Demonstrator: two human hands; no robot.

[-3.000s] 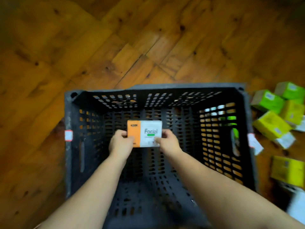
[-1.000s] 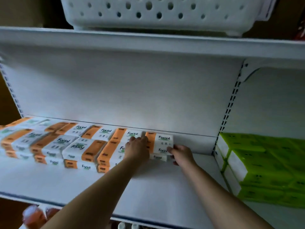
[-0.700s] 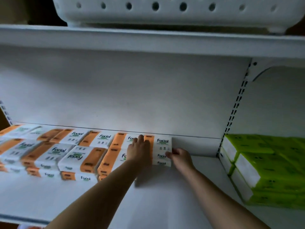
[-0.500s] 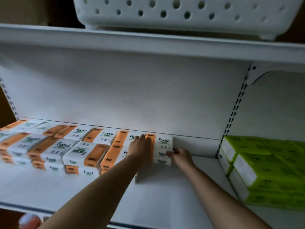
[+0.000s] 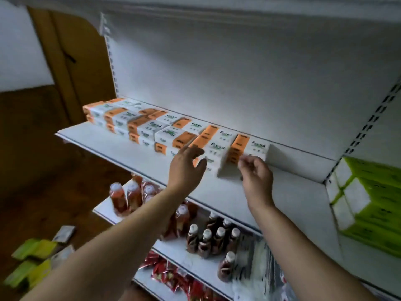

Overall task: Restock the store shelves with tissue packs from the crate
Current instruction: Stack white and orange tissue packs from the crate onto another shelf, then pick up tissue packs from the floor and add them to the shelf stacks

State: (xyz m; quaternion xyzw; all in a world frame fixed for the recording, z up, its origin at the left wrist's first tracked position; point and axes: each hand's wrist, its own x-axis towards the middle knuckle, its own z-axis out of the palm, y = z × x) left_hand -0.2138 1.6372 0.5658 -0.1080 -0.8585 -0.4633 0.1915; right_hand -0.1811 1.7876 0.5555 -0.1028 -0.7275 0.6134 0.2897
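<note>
White shelf [image 5: 299,192] holds tissue packs [image 5: 219,146] butted tight, seemingly to save room; left hand [image 5: 185,168] hovers open. Right hand [image 5: 257,177], loosely curled, grips nothing.

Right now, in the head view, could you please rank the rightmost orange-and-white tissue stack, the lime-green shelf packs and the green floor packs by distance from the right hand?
1. Rightmost orange-and-white tissue stack: at the right hand's fingertips.
2. Lime-green shelf packs: same shelf, rightward.
3. Green floor packs: far lower left.
</note>
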